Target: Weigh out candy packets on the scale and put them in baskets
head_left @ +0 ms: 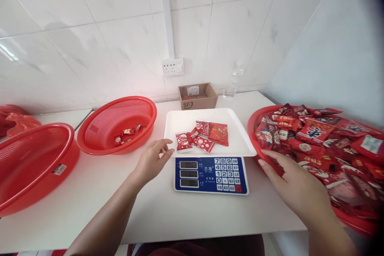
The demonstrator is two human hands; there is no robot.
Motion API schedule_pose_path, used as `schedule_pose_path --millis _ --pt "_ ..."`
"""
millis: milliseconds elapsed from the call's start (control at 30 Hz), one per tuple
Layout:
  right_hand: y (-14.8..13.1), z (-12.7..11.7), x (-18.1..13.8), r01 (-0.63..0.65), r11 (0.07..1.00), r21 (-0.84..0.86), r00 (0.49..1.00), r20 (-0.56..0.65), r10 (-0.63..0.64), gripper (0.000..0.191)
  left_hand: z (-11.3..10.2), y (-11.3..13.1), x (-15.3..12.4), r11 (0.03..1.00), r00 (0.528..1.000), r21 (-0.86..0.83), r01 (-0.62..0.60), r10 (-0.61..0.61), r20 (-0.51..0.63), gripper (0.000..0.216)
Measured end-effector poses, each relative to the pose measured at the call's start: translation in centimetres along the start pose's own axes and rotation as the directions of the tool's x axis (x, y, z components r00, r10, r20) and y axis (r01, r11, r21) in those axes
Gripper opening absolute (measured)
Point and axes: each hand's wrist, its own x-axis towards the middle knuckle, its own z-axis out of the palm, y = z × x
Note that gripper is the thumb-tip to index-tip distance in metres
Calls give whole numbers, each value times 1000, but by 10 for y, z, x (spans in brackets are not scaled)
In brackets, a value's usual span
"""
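Note:
A blue and white electronic scale (pixel 211 174) stands in the middle of the white table, carrying a white tray (pixel 237 136) with several red candy packets (pixel 204 136). My left hand (pixel 153 159) hovers by the tray's left front corner, fingers loosely apart, holding nothing. My right hand (pixel 295 186) lies flat on the near edge of a big red basket (pixel 253 122) heaped with red candy packets (pixel 324 144), fingers stretched out.
A red mesh basket (pixel 117 122) with a few candies sits left of the scale, another red basket (pixel 33 160) further left. A cardboard box (pixel 198 96) and a clear bottle (pixel 234 82) stand against the tiled wall, below a socket (pixel 173 67).

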Motion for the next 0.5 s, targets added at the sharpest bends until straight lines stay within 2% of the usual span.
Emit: schedule_pose_path --millis 100,200,367,500 --pt "3 4 1 20 1000 12 999 -31 -20 50 8 11 10 987 990 87 -134 130 56 23" --pt "5 6 2 32 999 17 999 -43 -31 49 15 22 25 964 972 153 -219 201 122 22" --pt "7 7 3 55 998 21 997 -53 -54 50 25 30 46 944 954 165 -285 263 145 29" --pt "10 10 4 86 996 31 995 -61 -84 51 21 23 50 941 957 180 -287 272 101 37"
